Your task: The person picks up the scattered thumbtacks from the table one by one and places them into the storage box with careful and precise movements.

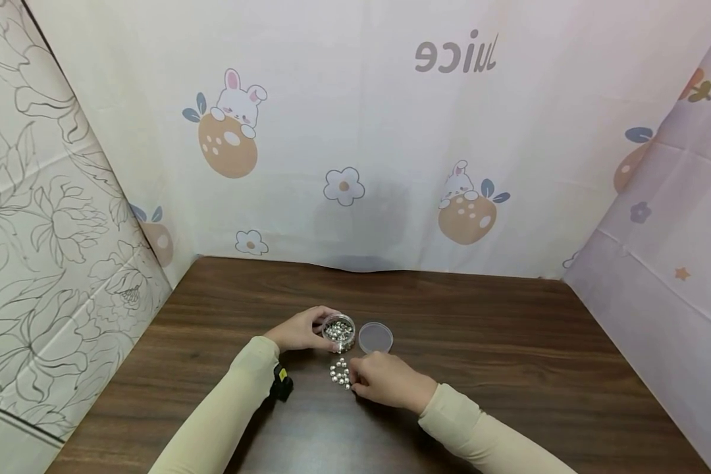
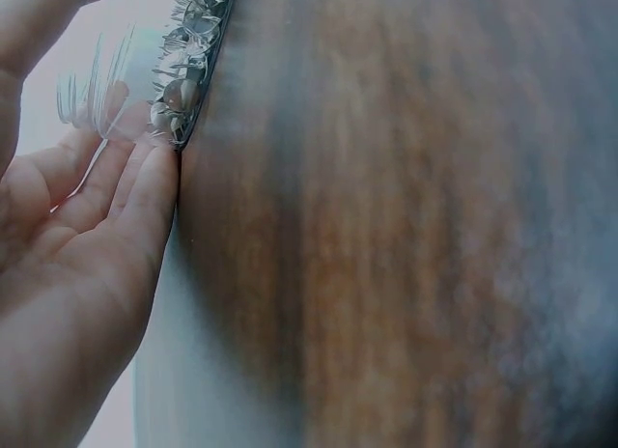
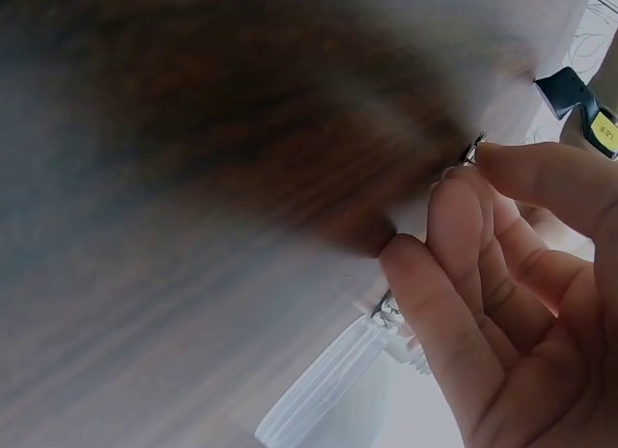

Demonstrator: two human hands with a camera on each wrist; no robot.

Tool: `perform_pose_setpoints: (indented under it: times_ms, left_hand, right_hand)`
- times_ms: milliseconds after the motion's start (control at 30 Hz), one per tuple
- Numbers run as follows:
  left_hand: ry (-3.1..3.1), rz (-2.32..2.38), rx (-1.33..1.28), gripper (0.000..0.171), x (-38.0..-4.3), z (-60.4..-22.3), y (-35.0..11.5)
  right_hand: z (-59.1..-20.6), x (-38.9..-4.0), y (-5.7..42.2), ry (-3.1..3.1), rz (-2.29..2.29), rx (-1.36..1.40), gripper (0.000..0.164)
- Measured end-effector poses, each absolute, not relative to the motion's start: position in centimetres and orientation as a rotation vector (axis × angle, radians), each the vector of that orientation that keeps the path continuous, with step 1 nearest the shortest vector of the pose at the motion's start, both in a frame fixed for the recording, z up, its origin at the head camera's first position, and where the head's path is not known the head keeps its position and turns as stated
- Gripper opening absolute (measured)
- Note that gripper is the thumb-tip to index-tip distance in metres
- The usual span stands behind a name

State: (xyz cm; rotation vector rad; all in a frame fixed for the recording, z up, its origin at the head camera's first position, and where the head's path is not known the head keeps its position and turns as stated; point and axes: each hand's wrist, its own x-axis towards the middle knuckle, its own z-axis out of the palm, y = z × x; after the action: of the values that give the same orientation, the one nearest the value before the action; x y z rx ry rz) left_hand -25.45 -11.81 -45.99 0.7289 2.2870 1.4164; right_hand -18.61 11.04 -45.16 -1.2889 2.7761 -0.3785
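Note:
My left hand (image 1: 302,329) grips a clear round jar (image 1: 339,342) of silver thumbtacks (image 1: 338,329) from its left side, the thumb on the near side and the fingers round the far side. The left wrist view shows the domed heads and pins of the thumbtacks (image 2: 183,91) through the jar wall. Just in front of the jar, several loose thumbtacks (image 1: 339,372) lie on the table. At their right edge is my right hand (image 1: 391,382), its fingers bent down to the wood. A thumbtack (image 3: 472,150) shows at its thumb tip; I cannot tell whether it is pinched.
A clear round lid (image 1: 376,338) lies flat right of the jar, close behind my right hand. The dark wooden table (image 1: 498,329) reaches back to a printed curtain (image 1: 355,131). A black wrist strap (image 1: 282,383) with a yellow label sits on my left wrist.

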Motion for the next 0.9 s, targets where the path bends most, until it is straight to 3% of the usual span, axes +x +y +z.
perform_pose_setpoints:
  times_ms: [567,900]
  left_hand:
    - [2.284,1.419,0.73,0.066,-25.6,-46.1,-11.7]
    - [2.326,1.409,0.702,0.066,-27.2,-49.0,-11.9]
  right_hand:
    - [-45.3,-18.8,11.2,2.794,-0.396,-1.277,0.015]
    - [-45.3,-19.7,11.4,2.705,-0.516,-1.289,0.014]
